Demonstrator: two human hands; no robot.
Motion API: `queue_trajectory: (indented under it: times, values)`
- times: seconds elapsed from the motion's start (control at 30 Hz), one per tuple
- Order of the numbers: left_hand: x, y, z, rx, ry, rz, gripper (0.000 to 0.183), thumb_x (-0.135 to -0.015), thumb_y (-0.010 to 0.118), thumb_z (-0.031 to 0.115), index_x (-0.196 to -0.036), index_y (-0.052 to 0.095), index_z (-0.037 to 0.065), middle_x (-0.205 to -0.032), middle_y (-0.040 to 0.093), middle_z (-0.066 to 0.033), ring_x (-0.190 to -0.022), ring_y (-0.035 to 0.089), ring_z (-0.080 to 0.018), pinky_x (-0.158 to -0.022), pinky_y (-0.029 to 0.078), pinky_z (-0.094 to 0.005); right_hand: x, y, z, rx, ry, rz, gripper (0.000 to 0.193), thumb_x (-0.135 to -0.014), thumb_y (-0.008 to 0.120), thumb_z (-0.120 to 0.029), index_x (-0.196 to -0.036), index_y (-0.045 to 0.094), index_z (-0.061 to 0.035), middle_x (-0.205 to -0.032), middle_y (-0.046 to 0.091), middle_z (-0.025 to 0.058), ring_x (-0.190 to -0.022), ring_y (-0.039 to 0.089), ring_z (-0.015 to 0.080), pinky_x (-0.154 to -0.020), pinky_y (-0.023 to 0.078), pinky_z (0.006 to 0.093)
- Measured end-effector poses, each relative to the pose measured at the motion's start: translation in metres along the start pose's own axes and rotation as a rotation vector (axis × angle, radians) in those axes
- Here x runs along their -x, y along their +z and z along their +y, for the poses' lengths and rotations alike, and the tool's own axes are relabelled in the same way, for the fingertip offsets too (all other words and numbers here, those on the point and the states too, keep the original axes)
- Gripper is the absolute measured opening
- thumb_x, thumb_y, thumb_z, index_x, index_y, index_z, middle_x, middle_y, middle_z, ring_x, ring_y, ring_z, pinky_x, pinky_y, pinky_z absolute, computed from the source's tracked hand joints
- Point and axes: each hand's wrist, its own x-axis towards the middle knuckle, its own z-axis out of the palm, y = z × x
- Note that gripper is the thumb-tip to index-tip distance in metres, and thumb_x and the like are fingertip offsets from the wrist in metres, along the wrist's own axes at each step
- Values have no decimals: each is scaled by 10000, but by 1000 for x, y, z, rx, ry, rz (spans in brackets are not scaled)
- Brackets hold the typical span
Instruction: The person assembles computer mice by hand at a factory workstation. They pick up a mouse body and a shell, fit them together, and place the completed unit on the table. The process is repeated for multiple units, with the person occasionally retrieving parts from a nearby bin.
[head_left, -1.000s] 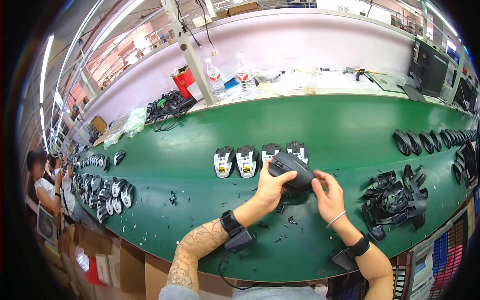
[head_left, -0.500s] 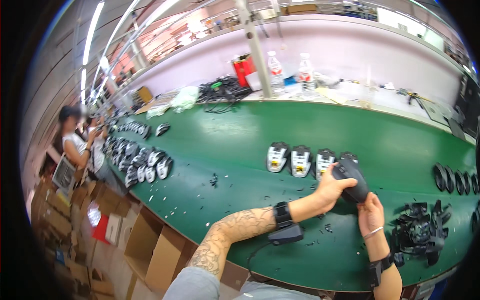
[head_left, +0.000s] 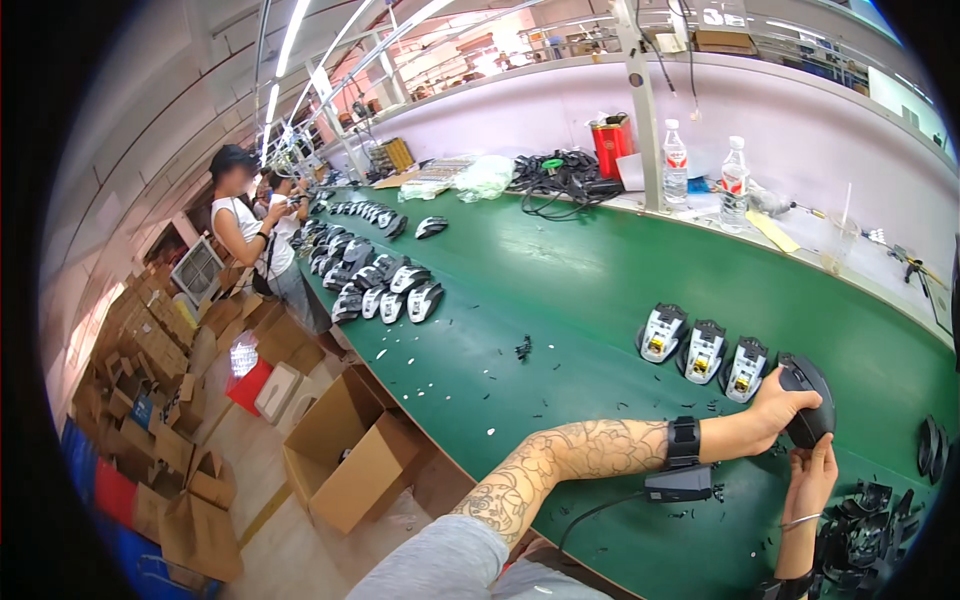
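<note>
A black computer mouse (head_left: 812,392) is tilted up above the green table at the right, gripped by my left hand (head_left: 772,412) with the thumb across its side. From below, my right hand (head_left: 812,472) pinches the mouse's lower end, its fingers closed against it. Just left of the mouse stands a short row of opened mice (head_left: 705,352) with white inner housings, black edges and yellow spots. Beside my right wrist lies a heap of black plastic pieces (head_left: 868,535). Farther right, black curved shells (head_left: 932,448) stand on edge.
Many white-and-black mice (head_left: 375,275) cover the table's far left, where two people (head_left: 245,225) stand. Small black screws or scraps (head_left: 524,347) dot the green table (head_left: 560,290). Two bottles (head_left: 734,185) and tangled black cables (head_left: 565,180) line the back. An open cardboard box (head_left: 350,450) is below the edge.
My view has swung left, so the table and the hands sit farther right in the picture. Both hands keep hold of the black mouse.
</note>
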Motion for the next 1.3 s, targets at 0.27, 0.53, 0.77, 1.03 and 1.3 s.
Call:
queue_trajectory:
  times: [0.27,0.53,0.77,1.03,1.3]
  values:
    - [-52,-1,-15,155,-235,-49,494,-829,487,555,-1045,563,117,-955,616,-59,-864,599,-204,-809,453,-376,-12,-18,10,-73,-130,104,403,-942,529,-373,-1123,561,-14,-1038,581,26,-867,497,99,-822,419,280]
    - [-160,46,-42,-62,38,20,257,-819,521,303,-774,555,53,-676,533,-65,-591,519,-189,-546,414,-370,-6,-9,-17,-195,34,261,579,-928,489,-491,-1281,447,-34,-1258,497,78,-1109,478,192,-938,380,340]
    - [-199,17,-60,-890,532,162,260,-819,520,208,-767,646,-13,-790,643,-232,-673,610,-396,-637,480,-482,40,57,-24,200,-147,175,306,-964,473,-351,-1103,521,-83,-1046,574,41,-767,583,112,-670,456,256]
    - [-155,18,-39,-1128,654,13,339,-851,533,267,-830,648,-51,-799,628,-267,-798,630,-409,-709,487,-442,42,52,-13,199,-339,-31,172,-947,520,-132,-1043,544,9,-931,560,39,-763,564,83,-671,463,216]
    - [-154,-34,2,-1315,513,-56,444,-888,539,382,-861,647,-48,-710,637,-177,-655,588,-207,-630,453,-371,49,56,-13,292,-360,-51,145,-932,521,-106,-1007,558,13,-912,552,36,-728,542,78,-659,451,227]
